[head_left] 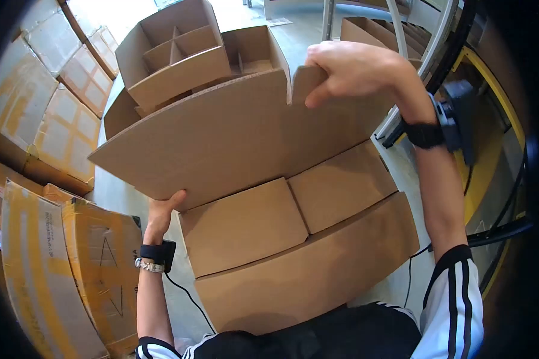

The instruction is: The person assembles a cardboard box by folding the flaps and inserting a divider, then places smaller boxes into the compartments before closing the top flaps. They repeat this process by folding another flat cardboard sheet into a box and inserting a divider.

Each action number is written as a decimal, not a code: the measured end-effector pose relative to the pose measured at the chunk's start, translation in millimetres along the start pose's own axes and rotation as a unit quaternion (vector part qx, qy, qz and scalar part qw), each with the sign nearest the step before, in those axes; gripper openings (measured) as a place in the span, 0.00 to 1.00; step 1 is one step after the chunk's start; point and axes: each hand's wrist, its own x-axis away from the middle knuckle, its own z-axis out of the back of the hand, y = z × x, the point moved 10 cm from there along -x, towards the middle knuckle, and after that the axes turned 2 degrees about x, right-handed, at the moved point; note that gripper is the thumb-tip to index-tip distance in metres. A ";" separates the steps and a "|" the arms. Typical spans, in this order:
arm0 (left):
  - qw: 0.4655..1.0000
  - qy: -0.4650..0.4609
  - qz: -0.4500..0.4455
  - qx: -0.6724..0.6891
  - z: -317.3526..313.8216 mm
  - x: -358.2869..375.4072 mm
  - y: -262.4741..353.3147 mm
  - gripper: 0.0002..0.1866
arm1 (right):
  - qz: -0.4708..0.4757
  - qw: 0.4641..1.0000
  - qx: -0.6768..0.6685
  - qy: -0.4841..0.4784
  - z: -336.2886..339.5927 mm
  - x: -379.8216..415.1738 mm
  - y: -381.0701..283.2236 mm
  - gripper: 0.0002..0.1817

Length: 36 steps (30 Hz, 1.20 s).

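Observation:
A large brown cardboard panel stands tilted at the far side of a cardboard box in front of me. Whether the panel is joined to the box cannot be made out. My right hand grips its upper edge, fingers behind and thumb in front, just right of a narrow slot. At the panel's lower left edge, my left hand holds on with the thumb on the near face and the fingers hidden behind. Two inner flaps of the box lie folded in, and a long flap extends toward my body.
Divided cardboard boxes are stacked behind the panel. Taped cartons line the left side. On the right are a yellow frame, metal posts and another partitioned box. A black cable hangs from my left wrist.

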 end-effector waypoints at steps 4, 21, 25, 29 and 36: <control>0.999 -0.014 -0.001 0.051 -5.2 4.0 1.7 0.18 | 0.015 0.995 0.028 0.097 -2.6 38.5 -11.5 0.12; 0.975 0.065 0.214 0.009 118.6 89.3 -144.0 0.17 | 0.038 0.982 -0.078 0.169 -50.4 114.9 -17.4 0.27; 0.959 0.086 0.229 0.139 120.4 110.7 -142.8 0.19 | 0.075 0.983 -0.001 0.167 -60.8 91.3 0.2 0.40; 0.966 -0.072 0.122 0.215 31.9 77.5 -13.7 0.29 | 0.099 0.968 0.043 0.228 -74.6 102.6 -8.5 0.49; 0.951 -0.222 -0.099 -0.191 -47.4 86.6 65.1 0.43 | 0.071 0.945 0.049 0.314 -136.2 146.6 -7.3 0.49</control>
